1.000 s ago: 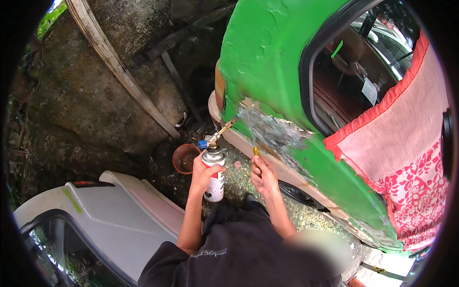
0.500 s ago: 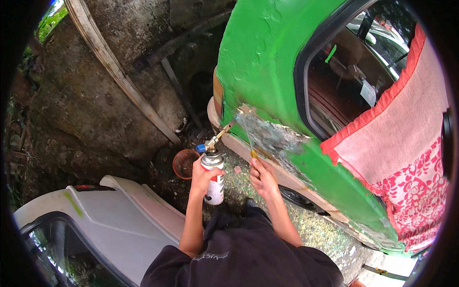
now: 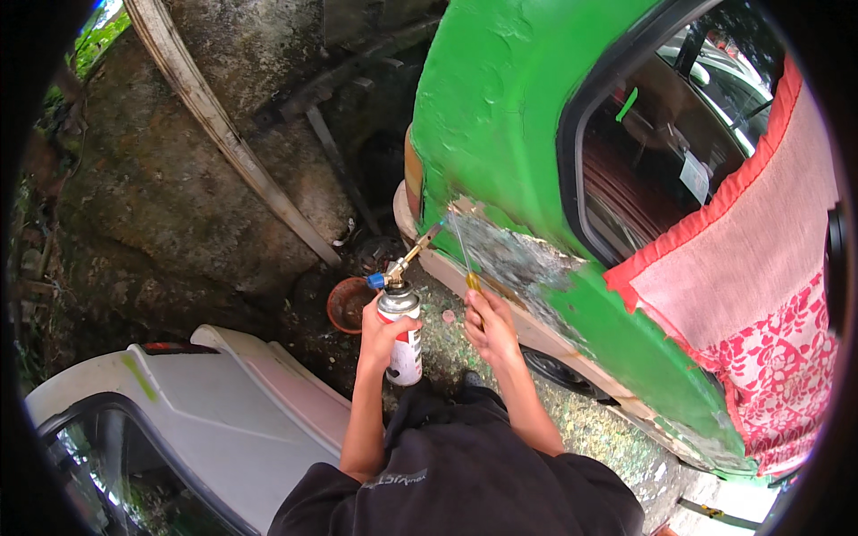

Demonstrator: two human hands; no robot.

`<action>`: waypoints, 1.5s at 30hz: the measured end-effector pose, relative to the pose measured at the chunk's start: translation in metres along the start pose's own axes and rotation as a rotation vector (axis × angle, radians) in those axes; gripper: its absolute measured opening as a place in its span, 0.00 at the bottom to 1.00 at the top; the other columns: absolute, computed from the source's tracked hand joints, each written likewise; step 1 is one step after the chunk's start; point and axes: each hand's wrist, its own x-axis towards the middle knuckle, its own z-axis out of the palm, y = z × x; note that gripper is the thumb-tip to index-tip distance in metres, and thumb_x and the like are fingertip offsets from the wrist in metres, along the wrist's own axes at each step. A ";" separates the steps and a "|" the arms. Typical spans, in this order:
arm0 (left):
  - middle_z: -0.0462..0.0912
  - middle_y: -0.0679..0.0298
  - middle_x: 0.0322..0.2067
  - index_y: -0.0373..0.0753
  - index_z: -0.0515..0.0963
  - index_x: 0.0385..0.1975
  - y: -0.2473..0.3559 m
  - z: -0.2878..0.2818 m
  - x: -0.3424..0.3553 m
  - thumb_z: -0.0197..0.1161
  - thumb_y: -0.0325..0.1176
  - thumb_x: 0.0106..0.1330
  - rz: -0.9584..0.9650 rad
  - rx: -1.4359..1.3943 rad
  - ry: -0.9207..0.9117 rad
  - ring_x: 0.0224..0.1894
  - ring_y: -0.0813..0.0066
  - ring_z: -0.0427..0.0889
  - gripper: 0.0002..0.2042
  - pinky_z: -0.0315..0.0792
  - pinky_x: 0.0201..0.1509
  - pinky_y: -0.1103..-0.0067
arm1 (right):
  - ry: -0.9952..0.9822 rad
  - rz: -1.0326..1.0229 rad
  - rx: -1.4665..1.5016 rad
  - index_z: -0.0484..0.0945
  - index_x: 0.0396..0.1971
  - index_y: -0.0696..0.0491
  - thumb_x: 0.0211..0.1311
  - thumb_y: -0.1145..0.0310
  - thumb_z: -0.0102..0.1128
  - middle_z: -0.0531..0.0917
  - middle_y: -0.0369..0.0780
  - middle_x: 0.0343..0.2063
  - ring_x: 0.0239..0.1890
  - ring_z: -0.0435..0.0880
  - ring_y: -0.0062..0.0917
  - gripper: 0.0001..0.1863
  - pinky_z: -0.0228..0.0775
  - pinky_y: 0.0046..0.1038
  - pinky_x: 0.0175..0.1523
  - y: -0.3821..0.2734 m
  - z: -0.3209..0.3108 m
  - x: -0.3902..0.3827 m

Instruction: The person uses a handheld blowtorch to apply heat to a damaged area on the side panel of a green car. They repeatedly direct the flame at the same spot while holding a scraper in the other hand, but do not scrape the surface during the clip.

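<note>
My left hand [image 3: 381, 332] is wrapped round the can of a gas torch [image 3: 404, 344], held upright, with a blue knob and a brass nozzle that angles up to the right. The nozzle tip is close to the car's panel. In my right hand [image 3: 491, 323] is a screwdriver [image 3: 472, 280] with a yellow handle; its thin shaft reaches up to the top left edge of a bare patch [image 3: 514, 255] on the green car [image 3: 500, 116]. Paint there is peeled and scorched, showing grey metal and pale filler.
A pink and red cloth [image 3: 715, 268] hangs over the car's side by the window. Behind the torch, a reddish-brown bucket [image 3: 344, 308] stands on the ground. To the left is a white car [image 3: 214, 393]; a long weathered strip [image 3: 223, 134] leans against the stained wall.
The view has shifted slightly, so the scene sits a little lower and to the right. Both hands keep their holds, and the screwdriver tip stays at the patch's upper edge.
</note>
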 end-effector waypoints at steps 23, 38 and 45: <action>0.85 0.65 0.32 0.35 0.78 0.40 0.009 -0.009 -0.006 0.70 0.22 0.43 0.002 0.035 -0.042 0.33 0.78 0.82 0.20 0.75 0.42 0.78 | 0.086 0.045 0.034 0.72 0.37 0.52 0.77 0.63 0.55 0.66 0.29 0.17 0.09 0.56 0.10 0.09 0.42 0.18 0.13 0.005 -0.008 -0.023; 0.84 0.65 0.32 0.34 0.78 0.41 0.011 -0.009 -0.008 0.71 0.22 0.42 -0.009 0.045 -0.017 0.33 0.77 0.82 0.21 0.76 0.42 0.77 | 0.081 0.004 -0.010 0.72 0.36 0.53 0.77 0.63 0.55 0.67 0.28 0.17 0.09 0.56 0.09 0.10 0.42 0.18 0.13 0.000 0.007 -0.008; 0.84 0.65 0.33 0.35 0.78 0.40 0.012 -0.010 -0.004 0.71 0.22 0.42 -0.003 0.042 -0.011 0.33 0.77 0.82 0.20 0.76 0.43 0.77 | 0.082 0.033 -0.014 0.71 0.37 0.53 0.77 0.64 0.54 0.66 0.28 0.17 0.09 0.55 0.09 0.09 0.42 0.18 0.13 -0.001 0.004 -0.005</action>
